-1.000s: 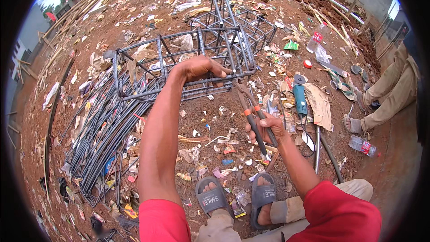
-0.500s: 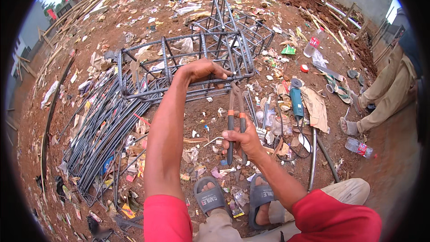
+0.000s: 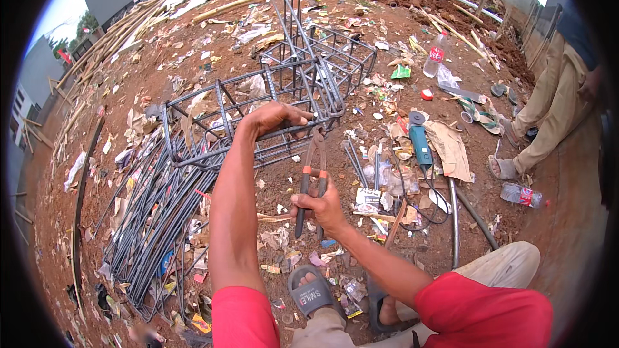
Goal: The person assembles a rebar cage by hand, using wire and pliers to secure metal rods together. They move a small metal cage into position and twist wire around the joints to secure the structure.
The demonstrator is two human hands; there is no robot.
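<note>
And round come the pincers point(image 3: 305, 183): a half-second ago they stood almost straight up and down, now their handles slant down to the left, and the right hand point(image 3: 322, 208) has come across with them. Widest of all, the reddish-brown ground point(image 3: 284, 183) spreads away, littered with scraps. On it sits the big cage of ribbed steel bars point(image 3: 225, 108), right in front of the person, its near side overlapping the upper end of a heap of dark steel rods point(image 3: 151, 219) over to the left. Off to the right, a co-worker's tan trousers point(image 3: 567, 109) fill the edge. Closer in, a flattened brown sheet point(image 3: 449, 148) lies just beside a green angle grinder point(image 3: 420, 145), and a clear bottle point(image 3: 521, 195) with a red label rests on its side near the co-worker's foot. Now the hands: the left hand point(image 3: 276, 119) is curled over the cage's near upper bar, fingers bent around it close to the right-hand corner; the right hand is wrapped about the pincers' dark grips. The tool's head is up at that corner, just beside the left fingertips; whether it bites on anything, you can't tell. Smallest, a red cap point(image 3: 426, 94) lies beyond the grinder.
</note>
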